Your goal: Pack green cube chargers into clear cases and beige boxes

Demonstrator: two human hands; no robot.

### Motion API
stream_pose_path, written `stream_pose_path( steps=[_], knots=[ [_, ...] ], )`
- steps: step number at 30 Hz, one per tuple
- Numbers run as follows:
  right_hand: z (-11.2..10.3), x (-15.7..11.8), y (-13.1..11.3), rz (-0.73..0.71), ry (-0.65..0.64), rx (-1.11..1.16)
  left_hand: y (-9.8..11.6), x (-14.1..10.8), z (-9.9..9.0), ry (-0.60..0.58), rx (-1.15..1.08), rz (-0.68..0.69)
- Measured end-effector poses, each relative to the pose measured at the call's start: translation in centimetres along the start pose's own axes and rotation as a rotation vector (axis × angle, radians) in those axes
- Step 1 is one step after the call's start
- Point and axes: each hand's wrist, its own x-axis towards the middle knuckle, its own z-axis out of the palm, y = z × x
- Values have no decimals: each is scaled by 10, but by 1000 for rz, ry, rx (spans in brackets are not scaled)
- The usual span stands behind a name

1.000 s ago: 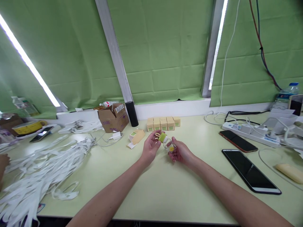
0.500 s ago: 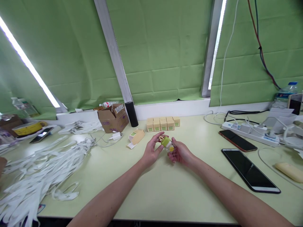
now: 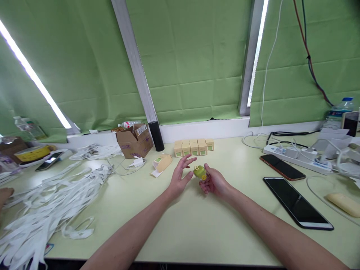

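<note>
My right hand (image 3: 213, 182) is closed round a small clear bottle with a green cap (image 3: 200, 171), held just over the table. A loop sticks up from the cap, and a round yellow mark shows on the body; the fingers cover the rest. Just to the left, my left hand (image 3: 180, 176) has its fingers spread and holds nothing, its thumb tip close to the cap. Beyond the hands stands a row of several small kraft boxes (image 3: 194, 147) with green-framed windows. An opened kraft box (image 3: 162, 164) lies left of them.
White straps (image 3: 62, 198) are heaped at the left, near another person's hand (image 3: 5, 195). A cardboard box (image 3: 134, 141) and a black cylinder (image 3: 156, 135) stand at the back. On the right lie two phones (image 3: 298, 202), a power strip (image 3: 298, 159) and cables.
My left hand has let go of the bottle's cap and spread its fingers. The bottle has turned in my right hand, its cap now facing more toward me. Another person's hand has come in at the left.
</note>
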Motion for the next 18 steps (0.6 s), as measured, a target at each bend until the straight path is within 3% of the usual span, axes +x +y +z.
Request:
stream_pose_path(
  steps=[5,9,18],
  knots=[
    [-1,1,1,-45,14,45,-3,2,1,99,-6,-114],
    [-4,2,1,-159,-36,139,-3,4,3,154,59,-130],
    [-4,-1,2,-323,-73,266,-5,1,10,141,168,-110]
  ],
)
